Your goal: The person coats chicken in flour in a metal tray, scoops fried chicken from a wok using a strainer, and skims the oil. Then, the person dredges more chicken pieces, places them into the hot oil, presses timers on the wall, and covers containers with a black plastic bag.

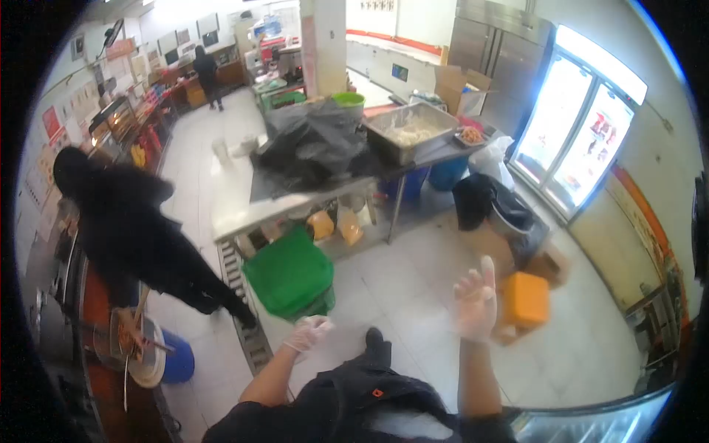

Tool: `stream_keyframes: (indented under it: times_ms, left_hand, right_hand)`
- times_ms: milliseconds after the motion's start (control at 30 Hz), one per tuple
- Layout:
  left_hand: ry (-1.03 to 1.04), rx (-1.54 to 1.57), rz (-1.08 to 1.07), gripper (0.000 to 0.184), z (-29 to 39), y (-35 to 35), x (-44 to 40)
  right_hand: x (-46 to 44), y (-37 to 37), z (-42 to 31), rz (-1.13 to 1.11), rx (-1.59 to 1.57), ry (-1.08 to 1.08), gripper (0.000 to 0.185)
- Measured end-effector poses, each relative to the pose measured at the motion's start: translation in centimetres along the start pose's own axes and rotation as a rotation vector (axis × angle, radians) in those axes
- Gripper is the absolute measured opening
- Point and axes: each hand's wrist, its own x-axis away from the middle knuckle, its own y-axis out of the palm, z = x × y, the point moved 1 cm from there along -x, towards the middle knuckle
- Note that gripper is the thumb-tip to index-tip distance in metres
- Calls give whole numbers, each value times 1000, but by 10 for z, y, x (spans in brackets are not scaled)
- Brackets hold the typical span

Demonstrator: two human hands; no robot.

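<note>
My left hand (309, 334), in a thin clear glove, is in front of my body at lower centre with its fingers curled in. Nothing shows between them. The nearest thing to it is a green lidded bin (290, 269) on the floor just beyond. My right hand (476, 301), gloved the same way, is raised with its fingers stretched out and apart, holding nothing. Just right of it in the view, an orange-yellow plastic container (525, 300) stands low down near cardboard. Neither hand visibly touches anything.
A metal table (295, 206) bears black plastic sheeting (314, 144) and a deep steel tray (402, 151) with pale food. At left a person (136, 225) in black stands near a blue bucket (177, 356). A black-lined bin (509, 218) and glass-door fridge (580, 122) are at right.
</note>
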Motion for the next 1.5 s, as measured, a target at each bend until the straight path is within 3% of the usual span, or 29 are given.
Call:
stream_keyframes:
  times_ms: [67, 167, 233, 300, 400, 433, 533, 567, 633, 667, 733, 767, 800, 833, 900, 933, 967, 1033, 1067, 1133, 1167, 1200, 1267, 1300, 1400, 1500]
  left_hand:
    - [186, 115, -94, 36, 44, 8, -99]
    - [607, -51, -66, 38, 188, 26, -192]
    - [679, -101, -33, 35, 278, 32, -239]
    - [707, -232, -73, 31, 337, 41, -288]
    - [742, -72, -177, 26, 352, 76, -390]
    - [734, -73, -187, 26, 362, 78, -418]
    - [943, -49, 47, 14, 385, 83, -484]
    - [897, -44, 79, 14, 387, 84, -505]
    - [980, -416, 140, 12, 387, 84, -539]
    - [857, -604, 161, 12, 381, 85, -562]
    - [715, -545, 156, 13, 367, 83, -611]
    - [651, -478, 128, 13, 363, 83, -628]
    - [571, -662, 23, 11, 379, 66, -634]
    - [535, -653, 40, 11, 370, 63, -651]
    - [654, -634, 336, 7, 331, 64, -688]
    - [443, -61, 214, 8, 316, 56, -702]
    - [252, 549, 222, 12, 301, 49, -717]
    - [133, 484, 291, 30, 282, 31, -755]
    - [72, 454, 321, 41, 271, 23, -774]
    - [-344, 973, 234, 36, 249, 15, -830]
    - [-275, 1049, 275, 33, 244, 21, -842]
    - [-203, 1126, 311, 34, 238, 27, -854]
    - [-504, 355, 94, 41, 219, 30, -877]
    - [-528, 362, 105, 41, 210, 34, -885]
    - [-736, 493, 128, 41, 179, 65, -894]
    - [-913, 585, 158, 42, 198, 85, -883]
  right_hand:
    - [-93, 3, 15, 35, 13, 11, 73]
    - [-201, -11, 35, 65, -41, 1, 76]
    - [-263, -16, 54, 71, -79, 8, 89]
    - [-321, -27, 68, 133, -82, 66, 85]
    - [-402, -56, 76, 167, -20, 177, 116]
    - [-436, -60, 77, 177, -22, 187, 118]
    - [-524, -78, 90, 132, 68, 259, 116]
    - [-548, -80, 94, 107, 101, 300, 115]
    - [-586, -51, 82, -40, -85, 398, 107]
    - [-613, -61, 89, -92, -148, 450, 103]
    - [-664, -72, 105, -129, -223, 554, 99]
    - [-686, -73, 110, -45, -241, 544, 91]
    - [-713, -76, 118, 31, -253, 524, 83]
    - [-745, -84, 129, 26, -248, 563, 83]
    - [-814, -118, 152, 16, 367, 396, 62]
    - [-846, -140, 163, -29, 462, 461, 56]
    - [-874, -170, 172, -56, 557, 523, 53]
    - [-932, -264, 201, -156, 834, 697, 52]
    - [-944, -291, 213, -121, 842, 681, 52]
    - [-966, -327, 225, -293, 1354, 659, 52]
    - [-976, -344, 230, -355, 1533, 653, 52]
    - [-982, -361, 234, -433, 1512, 788, 52]
    - [-979, -343, 232, -250, 1178, 1286, 54]
    - [-973, -325, 232, -265, 1174, 1311, 54]
    - [-968, -313, 242, -719, 1407, 1351, 58]
    - [-974, -324, 250, -1076, 1202, 1285, 65]
